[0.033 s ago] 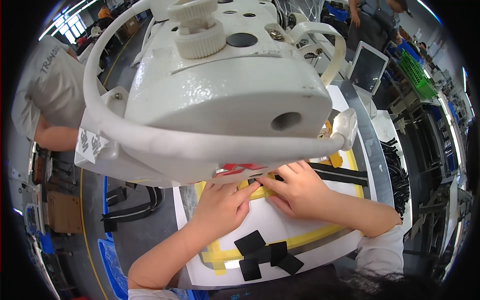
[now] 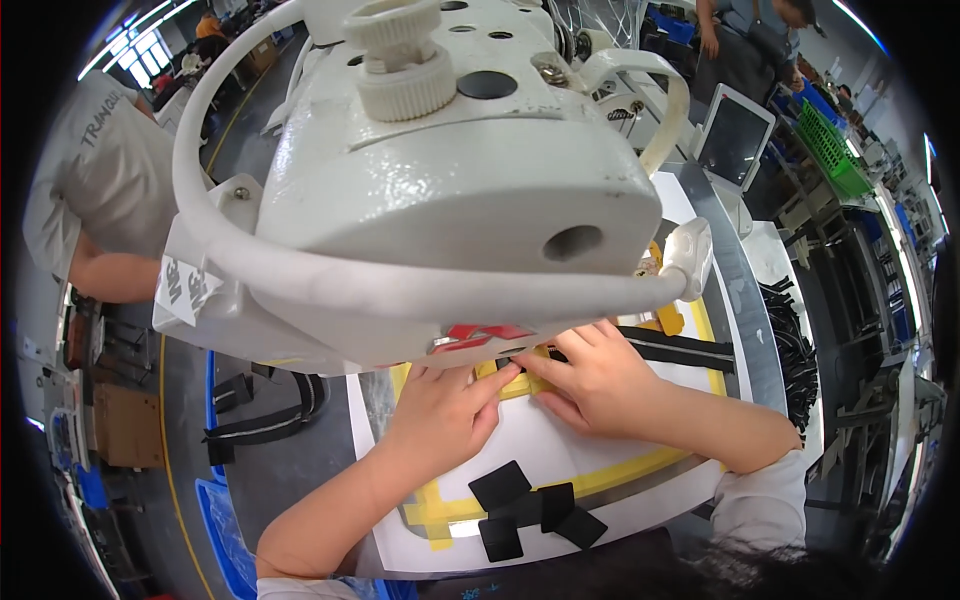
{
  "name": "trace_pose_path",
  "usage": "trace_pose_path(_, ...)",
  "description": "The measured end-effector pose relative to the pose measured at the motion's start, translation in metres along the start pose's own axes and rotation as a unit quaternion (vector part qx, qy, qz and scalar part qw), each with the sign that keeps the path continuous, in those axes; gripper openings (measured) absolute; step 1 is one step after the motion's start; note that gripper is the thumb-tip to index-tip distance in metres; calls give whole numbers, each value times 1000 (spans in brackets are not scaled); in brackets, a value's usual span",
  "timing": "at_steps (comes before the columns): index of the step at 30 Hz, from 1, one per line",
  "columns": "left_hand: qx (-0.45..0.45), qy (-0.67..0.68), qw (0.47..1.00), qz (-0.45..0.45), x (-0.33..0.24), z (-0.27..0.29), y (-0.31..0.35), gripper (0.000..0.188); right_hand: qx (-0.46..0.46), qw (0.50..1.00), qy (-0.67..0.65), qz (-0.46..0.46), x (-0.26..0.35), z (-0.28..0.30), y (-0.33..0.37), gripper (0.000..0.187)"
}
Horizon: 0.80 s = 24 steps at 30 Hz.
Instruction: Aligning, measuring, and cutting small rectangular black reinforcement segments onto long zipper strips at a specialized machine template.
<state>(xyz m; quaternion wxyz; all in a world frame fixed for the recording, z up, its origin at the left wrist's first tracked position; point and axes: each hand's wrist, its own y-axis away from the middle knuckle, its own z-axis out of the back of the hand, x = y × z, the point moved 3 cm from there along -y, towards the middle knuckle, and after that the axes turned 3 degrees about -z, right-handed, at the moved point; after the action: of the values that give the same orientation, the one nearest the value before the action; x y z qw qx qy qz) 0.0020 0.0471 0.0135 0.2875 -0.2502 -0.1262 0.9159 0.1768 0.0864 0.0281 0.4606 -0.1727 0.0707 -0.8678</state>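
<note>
Under the white head of a sewing machine (image 2: 450, 210), both my hands meet at a small black piece (image 2: 512, 363) on a yellow-taped surface. My left hand (image 2: 440, 415) lies with its index finger stretched to that piece; its other fingertips are partly hidden by the machine. From the other side, my right hand (image 2: 605, 380) reaches in with its index finger extended against the same piece, fingers apart. A black strip with a pale line along its middle (image 2: 685, 350) runs out to the right from beside my right hand. Needle and presser foot are hidden.
Several black square patches (image 2: 500, 485) lie near the table's front edge. Another black strip (image 2: 265, 425) hangs at the left, above a blue bin (image 2: 225, 530). At the right are a tablet screen (image 2: 735, 135) and a black bundle (image 2: 790, 345). A co-worker's arm (image 2: 115, 275) is at the left.
</note>
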Motion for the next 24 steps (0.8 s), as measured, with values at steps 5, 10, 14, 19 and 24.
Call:
trace_pose_path(5,-48,4,999,5,2,-3,2,25,3,997,76,-3,6,-10,-3,44)
trace_pose_path(10,-140,-17,988,55,10,6,7,21,1,991,135,-6,11,-14,-4,51)
trace_pose_path(14,-104,25,981,161,24,0,3,9,-8,990,139,-5,12,-16,-4,52)
trace_pose_path(19,-37,-151,980,127,22,12,20,15,-13,986,167,-1,14,-19,-3,49)
trace_pose_path(24,-16,-166,986,-6,-6,6,30,14,-10,984,176,-3,13,-21,-2,49)
